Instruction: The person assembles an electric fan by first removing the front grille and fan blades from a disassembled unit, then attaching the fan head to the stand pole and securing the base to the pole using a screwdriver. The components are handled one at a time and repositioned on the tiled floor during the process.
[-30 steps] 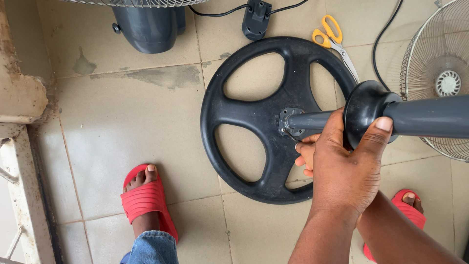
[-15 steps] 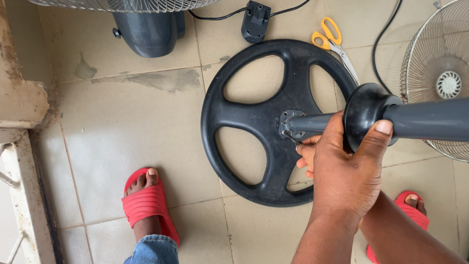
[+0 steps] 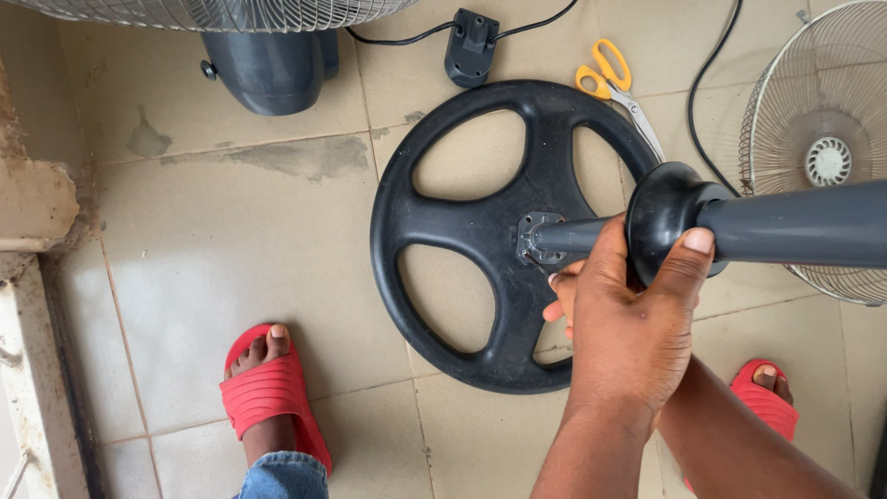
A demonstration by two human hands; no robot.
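A round black fan base with three spokes is tipped toward me over the tiled floor. A dark grey stand pole joins its hub and runs off to the right. My left hand is wrapped around the pole, thumb on the black collar. My right hand lies under the left; only its fingertips show, close to the hub's metal plate. What those fingers hold is hidden.
Yellow-handled scissors lie beyond the base. A fan motor housing, a black control box with cable and a wire fan guard lie around. My feet wear red slides. A worn ledge runs along the left.
The view has shifted slightly. Both hands stay on the pole by the hub and the base has barely moved.
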